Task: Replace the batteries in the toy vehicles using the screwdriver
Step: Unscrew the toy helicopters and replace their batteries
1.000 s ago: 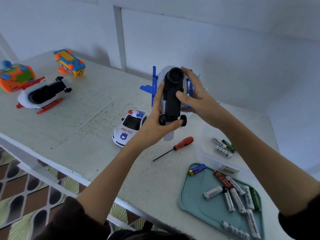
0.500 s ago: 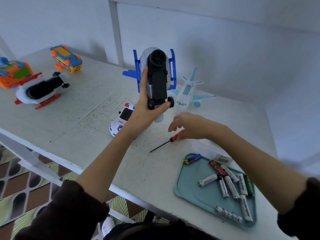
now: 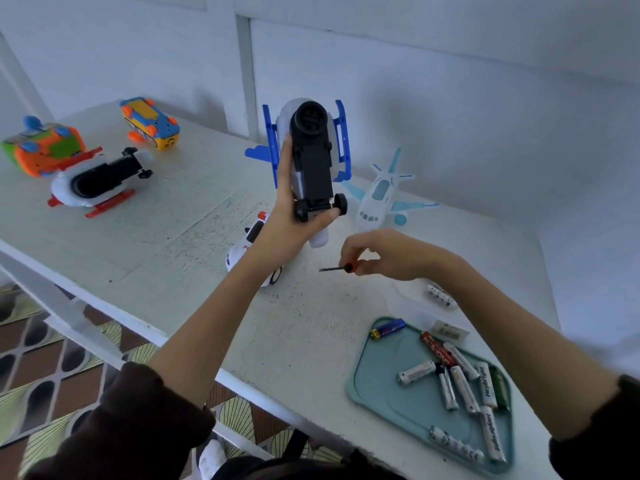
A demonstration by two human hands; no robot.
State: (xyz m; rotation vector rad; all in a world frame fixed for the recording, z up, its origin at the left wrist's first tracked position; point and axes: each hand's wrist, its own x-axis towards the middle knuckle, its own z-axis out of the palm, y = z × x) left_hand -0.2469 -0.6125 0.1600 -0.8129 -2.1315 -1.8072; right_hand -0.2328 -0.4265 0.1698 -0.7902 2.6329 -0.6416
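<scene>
Worn white-painted surface (image 3: pixel 166 244), scuffed and speckled, carries everything. Teal plastic tray (image 3: pixel 377 382) with rounded rim sits at 5 o'clock, holding loose cylindrical batteries (image 3: pixel 460 382).

White-and-blue plastic toy helicopter (image 3: pixel 313 161) is held off the surface at centre, belly toward the camera, black underside panel and small black wheels showing. Left hand (image 3: pixel 287 223) grips it: fingers wrapped along the side at 9 o'clock, thumb hooked under the wheel axle. Judged light, rigid, hollow moulded plastic; smooth shell likely slippery; thin blue skids and wings look breakable. Best hold is the fuselage body, not the appendages.

Right hand (image 3: pixel 384 258), at 4 o'clock of the helicopter, pinches the red-handled screwdriver (image 3: pixel 341 268) between curled fingers; slim dark metal shaft points toward 9 o'clock, just above the surface. Handle mostly hidden; whether it is grooved cannot be told.

White police toy car (image 3: pixel 242 254), partly hidden behind the left forearm, lies under the helicopter. Pale blue-and-white toy aeroplane (image 3: pixel 379 199) stands at 3 o'clock of it.
</scene>
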